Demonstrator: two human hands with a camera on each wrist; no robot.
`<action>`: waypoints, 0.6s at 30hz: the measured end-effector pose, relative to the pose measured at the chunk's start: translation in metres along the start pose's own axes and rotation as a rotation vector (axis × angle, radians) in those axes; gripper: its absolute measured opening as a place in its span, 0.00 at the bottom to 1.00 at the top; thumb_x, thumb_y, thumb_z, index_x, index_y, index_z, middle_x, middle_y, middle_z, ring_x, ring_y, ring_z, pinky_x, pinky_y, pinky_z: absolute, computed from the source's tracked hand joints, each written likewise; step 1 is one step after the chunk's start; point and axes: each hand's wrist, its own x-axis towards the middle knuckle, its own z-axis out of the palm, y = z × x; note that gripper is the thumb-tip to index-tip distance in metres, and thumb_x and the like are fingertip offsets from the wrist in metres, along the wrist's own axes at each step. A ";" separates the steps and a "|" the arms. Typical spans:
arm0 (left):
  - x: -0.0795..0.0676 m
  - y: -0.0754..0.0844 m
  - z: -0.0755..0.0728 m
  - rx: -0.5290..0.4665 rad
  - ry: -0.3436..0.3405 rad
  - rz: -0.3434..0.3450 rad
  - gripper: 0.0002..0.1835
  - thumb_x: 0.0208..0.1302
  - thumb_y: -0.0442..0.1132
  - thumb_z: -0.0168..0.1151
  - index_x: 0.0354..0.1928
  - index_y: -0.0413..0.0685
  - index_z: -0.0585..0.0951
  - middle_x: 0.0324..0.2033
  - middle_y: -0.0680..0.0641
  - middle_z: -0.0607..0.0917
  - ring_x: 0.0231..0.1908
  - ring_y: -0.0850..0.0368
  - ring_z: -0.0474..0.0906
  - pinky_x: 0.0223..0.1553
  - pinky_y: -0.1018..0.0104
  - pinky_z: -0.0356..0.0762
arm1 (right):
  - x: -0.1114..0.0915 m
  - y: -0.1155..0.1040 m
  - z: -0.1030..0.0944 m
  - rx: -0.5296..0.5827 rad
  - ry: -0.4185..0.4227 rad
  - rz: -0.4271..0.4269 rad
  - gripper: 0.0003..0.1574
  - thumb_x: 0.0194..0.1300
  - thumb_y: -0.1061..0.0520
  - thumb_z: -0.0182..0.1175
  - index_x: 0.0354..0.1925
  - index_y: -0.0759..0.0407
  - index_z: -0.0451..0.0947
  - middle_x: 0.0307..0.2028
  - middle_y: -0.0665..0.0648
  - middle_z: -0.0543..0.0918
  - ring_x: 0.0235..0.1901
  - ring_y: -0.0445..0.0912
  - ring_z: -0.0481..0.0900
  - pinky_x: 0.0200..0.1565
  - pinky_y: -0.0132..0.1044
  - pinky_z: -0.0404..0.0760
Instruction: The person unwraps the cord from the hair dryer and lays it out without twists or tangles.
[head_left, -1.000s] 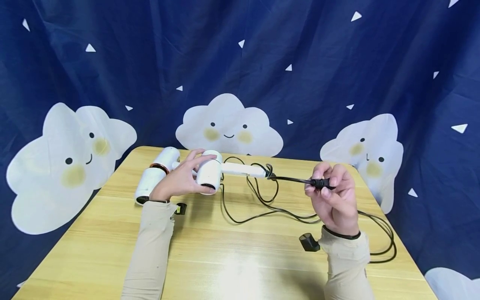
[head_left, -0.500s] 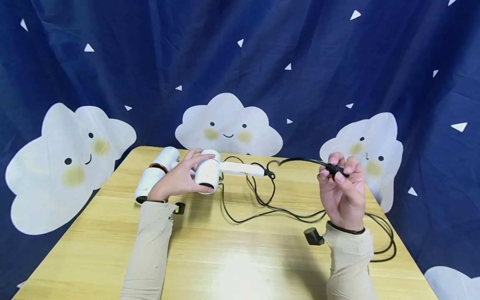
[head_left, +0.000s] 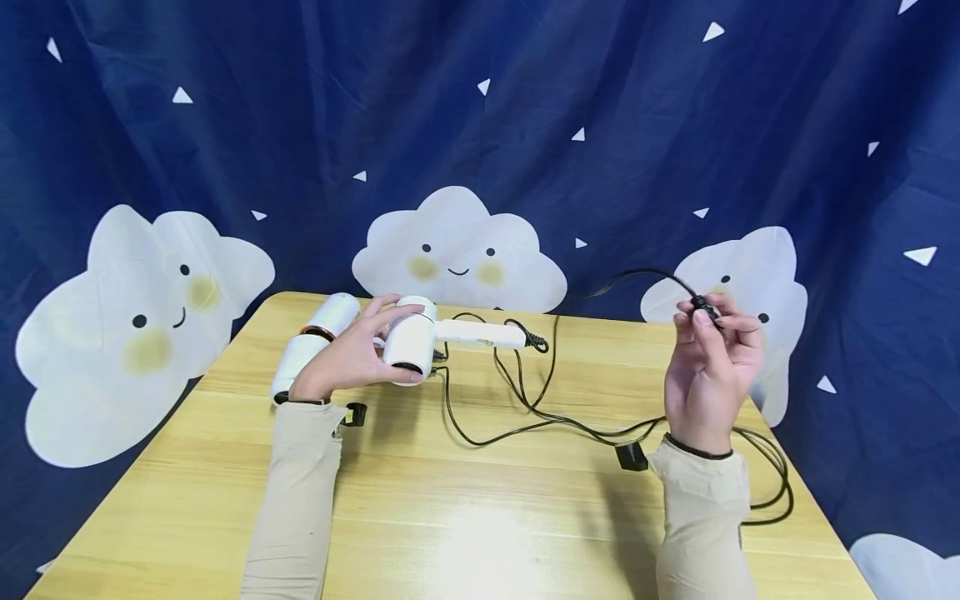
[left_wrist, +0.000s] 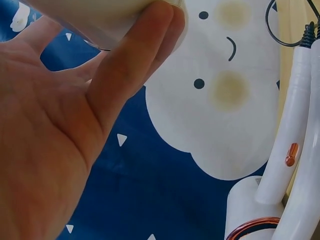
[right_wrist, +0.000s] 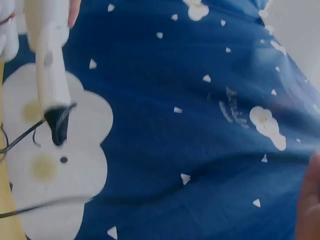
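In the head view my left hand (head_left: 348, 357) grips a white hair dryer (head_left: 412, 333) by its barrel, with the thumb on the near end and the fingers over the far end. Its handle points right, and a black cord leaves it. High on the right, my right hand (head_left: 711, 375) pinches the black plug (head_left: 705, 308) of a cord between thumb and fingertips. From the plug the cord arcs left, partly blurred. Behind my left wrist lie other white hair dryers (head_left: 296, 362), one with a copper ring. In the left wrist view, one handle (left_wrist: 287, 130) bears a copper switch.
Black cords (head_left: 555, 419) loop across the wooden table (head_left: 450, 500) from the dryers to the right, with a coil (head_left: 783, 483) near the right edge. A blue curtain (head_left: 480, 125) with white clouds hangs close behind the table.
My right hand has moved up and to the right with the plug, and its cord now lifts into a high arc. The left hand has shifted the dryer only slightly left.
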 end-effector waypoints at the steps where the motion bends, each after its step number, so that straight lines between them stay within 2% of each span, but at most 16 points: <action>1: 0.000 0.000 -0.001 -0.002 -0.003 -0.002 0.53 0.33 0.60 0.83 0.68 0.72 0.69 0.72 0.49 0.58 0.56 0.48 0.73 0.47 0.53 0.80 | 0.002 0.000 -0.002 -0.014 0.043 -0.025 0.11 0.58 0.83 0.55 0.31 0.73 0.67 0.44 0.70 0.77 0.35 0.60 0.83 0.39 0.39 0.85; 5: -0.003 -0.002 -0.006 0.015 -0.010 -0.031 0.54 0.34 0.60 0.83 0.69 0.71 0.68 0.73 0.48 0.57 0.54 0.49 0.74 0.50 0.54 0.78 | 0.011 -0.001 -0.007 -0.059 0.180 -0.118 0.14 0.54 0.82 0.59 0.29 0.71 0.67 0.45 0.70 0.80 0.37 0.60 0.84 0.42 0.39 0.86; 10: -0.009 -0.006 -0.013 0.059 -0.023 -0.077 0.54 0.36 0.61 0.82 0.70 0.71 0.67 0.75 0.45 0.55 0.53 0.45 0.75 0.52 0.53 0.76 | 0.022 -0.011 -0.009 -0.011 0.308 -0.217 0.16 0.52 0.85 0.58 0.29 0.72 0.64 0.47 0.76 0.79 0.39 0.65 0.84 0.41 0.41 0.85; 14: -0.013 -0.012 -0.018 0.050 -0.031 -0.119 0.53 0.37 0.60 0.82 0.70 0.71 0.67 0.75 0.46 0.55 0.53 0.44 0.75 0.51 0.55 0.76 | 0.028 -0.021 -0.011 0.003 0.344 -0.292 0.16 0.54 0.85 0.56 0.32 0.72 0.63 0.51 0.78 0.77 0.43 0.66 0.83 0.41 0.41 0.85; 18: -0.017 -0.018 -0.021 0.040 -0.050 -0.138 0.52 0.38 0.59 0.82 0.70 0.67 0.67 0.75 0.44 0.55 0.51 0.44 0.77 0.49 0.57 0.76 | 0.032 -0.031 -0.013 0.007 0.359 -0.370 0.17 0.55 0.85 0.54 0.33 0.72 0.61 0.52 0.79 0.76 0.49 0.68 0.80 0.50 0.44 0.83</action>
